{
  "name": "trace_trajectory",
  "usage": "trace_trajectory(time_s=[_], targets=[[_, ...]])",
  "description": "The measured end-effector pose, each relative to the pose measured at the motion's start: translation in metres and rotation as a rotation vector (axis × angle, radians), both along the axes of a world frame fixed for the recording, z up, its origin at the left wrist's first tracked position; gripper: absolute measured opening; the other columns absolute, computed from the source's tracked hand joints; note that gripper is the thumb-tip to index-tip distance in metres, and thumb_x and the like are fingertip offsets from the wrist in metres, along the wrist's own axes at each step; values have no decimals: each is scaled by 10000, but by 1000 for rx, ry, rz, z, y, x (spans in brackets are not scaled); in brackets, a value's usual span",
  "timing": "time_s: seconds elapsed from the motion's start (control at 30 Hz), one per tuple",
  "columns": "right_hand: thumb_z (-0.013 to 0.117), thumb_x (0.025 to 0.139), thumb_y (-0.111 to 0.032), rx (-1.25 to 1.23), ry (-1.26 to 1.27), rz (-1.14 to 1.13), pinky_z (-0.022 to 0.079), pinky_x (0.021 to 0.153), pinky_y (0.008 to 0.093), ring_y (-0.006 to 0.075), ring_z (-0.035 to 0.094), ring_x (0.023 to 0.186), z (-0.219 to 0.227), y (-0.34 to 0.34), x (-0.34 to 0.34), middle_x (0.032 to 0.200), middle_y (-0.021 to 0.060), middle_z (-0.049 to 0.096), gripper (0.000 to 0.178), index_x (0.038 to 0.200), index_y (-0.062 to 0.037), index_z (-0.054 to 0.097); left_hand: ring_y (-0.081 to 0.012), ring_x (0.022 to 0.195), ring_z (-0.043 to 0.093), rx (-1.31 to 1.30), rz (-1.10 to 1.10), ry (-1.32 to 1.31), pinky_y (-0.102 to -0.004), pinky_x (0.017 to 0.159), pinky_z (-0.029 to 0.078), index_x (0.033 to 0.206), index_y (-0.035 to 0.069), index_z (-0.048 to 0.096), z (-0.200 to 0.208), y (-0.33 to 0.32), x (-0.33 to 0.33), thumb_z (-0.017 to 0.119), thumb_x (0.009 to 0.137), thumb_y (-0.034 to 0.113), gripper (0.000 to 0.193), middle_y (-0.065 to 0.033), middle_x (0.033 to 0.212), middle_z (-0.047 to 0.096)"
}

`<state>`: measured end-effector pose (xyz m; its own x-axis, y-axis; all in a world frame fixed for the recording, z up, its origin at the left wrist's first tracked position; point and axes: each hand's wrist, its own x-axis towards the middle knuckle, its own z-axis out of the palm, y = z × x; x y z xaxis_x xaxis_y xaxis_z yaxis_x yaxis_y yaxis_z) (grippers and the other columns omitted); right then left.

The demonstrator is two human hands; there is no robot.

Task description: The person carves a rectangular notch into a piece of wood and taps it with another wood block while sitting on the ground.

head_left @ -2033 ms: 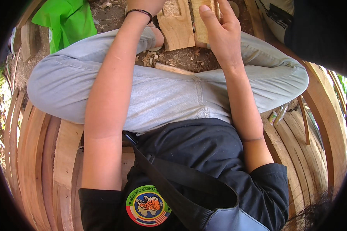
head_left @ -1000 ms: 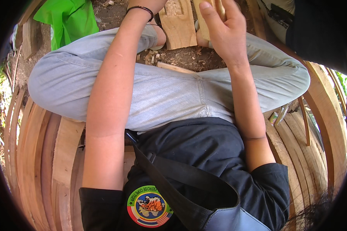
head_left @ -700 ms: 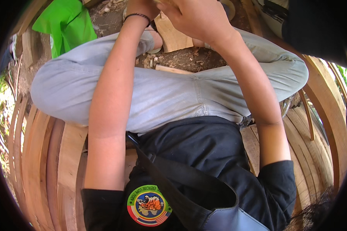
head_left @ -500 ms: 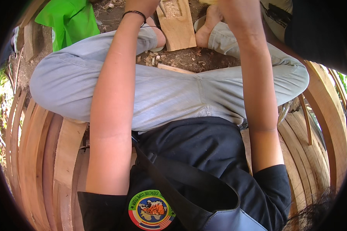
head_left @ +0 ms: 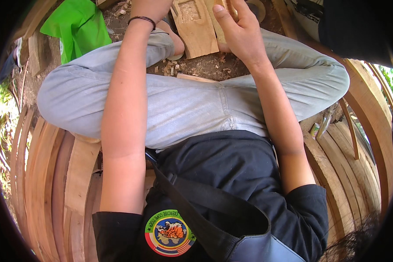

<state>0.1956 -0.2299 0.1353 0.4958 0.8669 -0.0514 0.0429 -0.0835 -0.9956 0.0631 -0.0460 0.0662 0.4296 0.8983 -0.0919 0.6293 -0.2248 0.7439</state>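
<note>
A flat wooden board lies between my feet, with a rectangular recess cut near its far end and rough wood inside. My left hand is at the upper edge, left of the board. Its fingers run out of the picture, so what they hold cannot be seen. To the right of the board, my right hand is curled around a pale wooden piece, thumb on the left and fingers on the far side. That piece stands beside the board's right edge; its far end is cut off.
Wood chips litter the dirt around the board. A bright green cloth or bag lies at the far left. Curved wooden planks flank me on both sides. Dark clothing of another person shows at the upper right. A roundish ring lies beyond my right hand.
My right hand has come nearer and left, now with the pale wooden piece beside the board. My left hand has shifted left, and the metal tool over the recess is out of sight.
</note>
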Motion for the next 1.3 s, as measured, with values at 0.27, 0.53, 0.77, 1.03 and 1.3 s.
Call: trace_trajectory(time_s=[0.27,0.53,0.77,1.03,1.3], targets=[[549,1049,-80,-77,-47,9,366,1161,325,241,451,1422,-17,-7,5,1557,221,434,588,1558,82,303,-365,907,717,-3,-60,184,-438,826,564,1038,33,675,19,-8,13,822,809,343,412,-204,953,732],[546,1051,-72,-45,-23,14,336,1180,320,234,410,1452,-29,-8,6,1576,226,402,589,1561,82,294,-364,933,725,26,-69,14,-435,836,570,1057,29,702,5,-16,13,833,795,350,434,-213,966,739],[549,1051,-74,-21,47,24,330,1184,320,235,404,1456,-30,-6,5,1582,229,391,597,1558,96,285,-394,967,714,25,-61,166,-454,870,565,1076,9,689,6,-17,17,823,801,370,473,-244,997,729],[558,1051,-96,-83,-24,40,343,1176,326,238,419,1445,-18,-6,3,1567,233,415,597,1553,97,297,-402,974,711,47,-55,112,-457,883,562,1076,11,693,6,-20,16,823,800,368,470,-247,997,727],[564,1049,-110,-79,-35,33,344,1176,330,243,419,1448,-26,-7,4,1571,231,417,595,1551,89,313,-388,949,721,-1,-83,106,-455,864,567,1074,37,702,11,-21,19,814,809,357,431,-227,974,738]])
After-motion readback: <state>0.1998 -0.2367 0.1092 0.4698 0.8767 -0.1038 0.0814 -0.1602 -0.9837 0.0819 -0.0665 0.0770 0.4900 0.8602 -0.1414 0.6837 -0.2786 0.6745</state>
